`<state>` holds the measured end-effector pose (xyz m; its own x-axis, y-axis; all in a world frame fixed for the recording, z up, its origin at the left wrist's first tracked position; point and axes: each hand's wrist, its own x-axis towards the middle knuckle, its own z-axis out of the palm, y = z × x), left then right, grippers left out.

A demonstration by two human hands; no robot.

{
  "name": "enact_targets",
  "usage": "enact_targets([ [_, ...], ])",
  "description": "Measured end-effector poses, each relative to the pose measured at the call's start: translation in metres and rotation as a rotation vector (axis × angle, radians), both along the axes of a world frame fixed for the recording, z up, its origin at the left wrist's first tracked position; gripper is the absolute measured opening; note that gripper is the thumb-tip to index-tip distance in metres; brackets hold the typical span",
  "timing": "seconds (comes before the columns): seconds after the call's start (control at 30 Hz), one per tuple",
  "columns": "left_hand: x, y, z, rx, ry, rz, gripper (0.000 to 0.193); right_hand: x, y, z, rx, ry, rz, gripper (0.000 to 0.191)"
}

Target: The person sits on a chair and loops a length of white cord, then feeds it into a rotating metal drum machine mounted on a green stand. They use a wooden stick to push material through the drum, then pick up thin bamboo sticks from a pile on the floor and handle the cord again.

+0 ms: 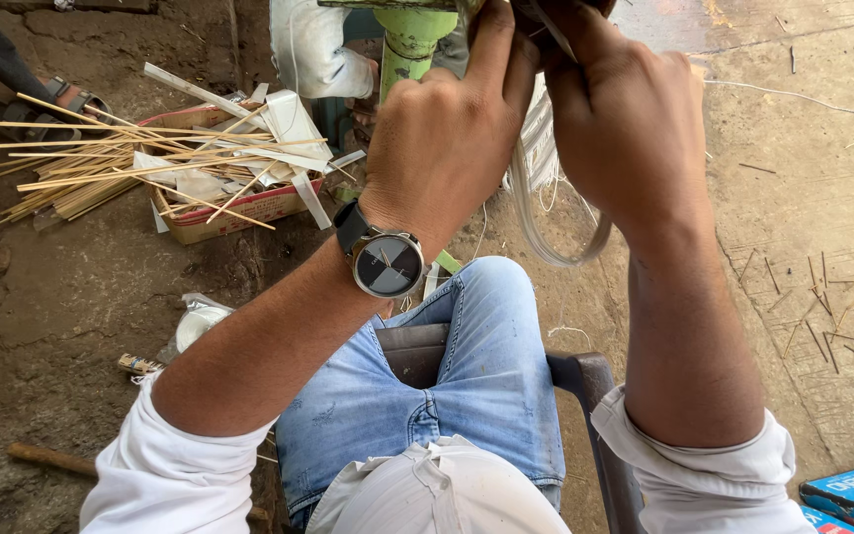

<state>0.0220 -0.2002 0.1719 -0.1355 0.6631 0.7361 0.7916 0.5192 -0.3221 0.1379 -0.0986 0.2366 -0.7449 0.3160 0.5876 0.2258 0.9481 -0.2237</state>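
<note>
Cardboard box [212, 213] at 10 o'clock is stuffed with thin sticks [101, 168] and paper strips. Both left hand [442, 138] and right hand [625, 129] are curled tight around a white strip bundle [536, 188], looping down toward 6.

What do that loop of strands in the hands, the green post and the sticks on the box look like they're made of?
The loop of strands looks like pale, slightly glossy plastic or fibre strips; which one is unclear. The green post seems to be painted metal, with paint worn in patches. The sticks look like thin split bamboo or wood, straw-coloured and matt. They lie across a box that looks like worn cardboard.
</note>
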Motion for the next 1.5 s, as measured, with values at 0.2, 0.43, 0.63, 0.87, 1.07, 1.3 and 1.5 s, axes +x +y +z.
enact_targets([
  [0.2, -0.001, -0.002, -0.003, 0.035, -0.019, -0.04, 0.047, 0.0, 0.002, 0.005, -0.017, -0.046, -0.018, 0.03],
  [0.43, -0.004, 0.02, -0.001, 0.03, -0.086, 0.002, 0.028, -0.011, 0.01, 0.005, 0.528, -0.106, -0.214, 0.014],
  [0.63, 0.002, 0.041, -0.008, -0.013, -0.253, 0.063, 0.036, -0.011, 0.02, 0.005, 0.747, -0.258, -0.277, 0.02],
  [0.87, 0.033, 0.069, -0.033, 0.254, -0.462, -0.083, 0.068, 0.002, 0.044, 0.015, 0.572, -0.437, -0.172, 0.03],
  [1.07, 0.048, 0.086, -0.05, 0.32, -0.589, -0.114, 0.082, 0.009, 0.064, 0.006, 0.611, -0.293, -0.115, 0.031],
  [1.3, 0.043, 0.078, -0.036, 0.301, -0.52, -0.132, 0.076, 0.008, 0.066, 0.005, 0.525, -0.343, -0.143, 0.031],
  [1.5, 0.012, 0.049, -0.01, -0.044, -0.053, 0.036, 0.067, 0.001, 0.055, 0.003, 0.457, -0.358, -0.179, 0.029],
])
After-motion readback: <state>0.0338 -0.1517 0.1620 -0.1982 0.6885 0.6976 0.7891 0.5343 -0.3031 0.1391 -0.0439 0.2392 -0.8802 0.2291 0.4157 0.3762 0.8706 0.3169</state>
